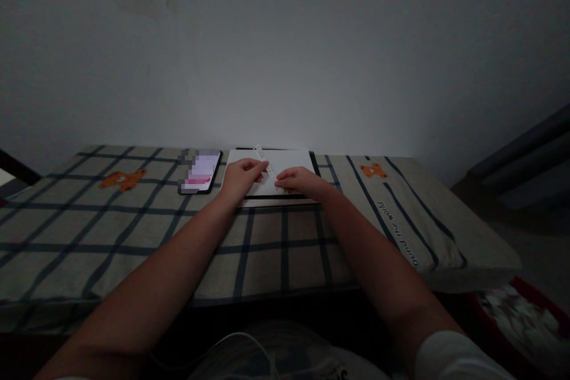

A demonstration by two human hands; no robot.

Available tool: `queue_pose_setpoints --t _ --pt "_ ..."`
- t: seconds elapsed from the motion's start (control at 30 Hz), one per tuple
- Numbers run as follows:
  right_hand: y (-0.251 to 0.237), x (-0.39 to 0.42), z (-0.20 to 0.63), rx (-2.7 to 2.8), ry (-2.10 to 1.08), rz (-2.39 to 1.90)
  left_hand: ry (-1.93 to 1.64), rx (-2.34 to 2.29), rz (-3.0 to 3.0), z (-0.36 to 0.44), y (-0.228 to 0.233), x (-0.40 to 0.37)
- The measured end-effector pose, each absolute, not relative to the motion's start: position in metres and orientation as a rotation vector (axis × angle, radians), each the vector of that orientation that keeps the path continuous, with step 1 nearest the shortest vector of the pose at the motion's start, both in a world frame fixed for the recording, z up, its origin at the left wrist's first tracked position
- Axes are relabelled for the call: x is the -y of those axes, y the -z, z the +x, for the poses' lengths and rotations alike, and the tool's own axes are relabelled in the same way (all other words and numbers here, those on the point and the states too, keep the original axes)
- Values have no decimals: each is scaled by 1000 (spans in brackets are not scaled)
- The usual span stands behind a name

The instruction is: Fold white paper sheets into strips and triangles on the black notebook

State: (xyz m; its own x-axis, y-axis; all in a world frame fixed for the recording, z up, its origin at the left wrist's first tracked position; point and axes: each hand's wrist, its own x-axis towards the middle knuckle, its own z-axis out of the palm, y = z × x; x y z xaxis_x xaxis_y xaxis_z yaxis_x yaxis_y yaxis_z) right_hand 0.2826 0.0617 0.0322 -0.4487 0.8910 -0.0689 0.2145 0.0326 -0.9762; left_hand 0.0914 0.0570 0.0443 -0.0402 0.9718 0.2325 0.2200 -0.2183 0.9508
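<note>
My left hand and my right hand meet over a white sheet that lies on a black-edged board near the wall. Between them they pinch a narrow white strip with small holes, which runs slantwise from the upper left down to my right fingers. The left fingers grip its upper part, the right fingers its lower end. Both forearms stretch across the checked cloth.
A phone with a lit screen lies just left of the sheet. The table is covered by a beige cloth with dark grid lines and orange bear prints. A plain wall stands close behind. A dark frame sits at the right.
</note>
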Motion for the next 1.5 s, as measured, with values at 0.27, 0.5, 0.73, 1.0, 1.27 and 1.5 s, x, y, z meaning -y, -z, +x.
queue_pose_setpoints --t 0.27,0.5,0.73,1.0,1.27,1.5 --pt "-33 -62 285 1792 -1426 -1115 -1332 -1255 1433 91 -39 -64" --pt "-33 -62 284 1782 -1404 -1117 -1358 -1206 1322 91 -34 -69" --pt "-32 -64 283 1769 -1367 -1098 -1355 -1199 1279 90 -33 -70" --pt "-35 -61 283 1778 -1384 -1159 -1391 -1198 1216 90 -36 -69" --pt "-47 -58 290 1903 -1302 -1072 -1232 -1145 1234 93 -38 -64" --pt "-45 -68 291 1618 -1330 -1035 -1136 -1080 1260 97 -40 -59"
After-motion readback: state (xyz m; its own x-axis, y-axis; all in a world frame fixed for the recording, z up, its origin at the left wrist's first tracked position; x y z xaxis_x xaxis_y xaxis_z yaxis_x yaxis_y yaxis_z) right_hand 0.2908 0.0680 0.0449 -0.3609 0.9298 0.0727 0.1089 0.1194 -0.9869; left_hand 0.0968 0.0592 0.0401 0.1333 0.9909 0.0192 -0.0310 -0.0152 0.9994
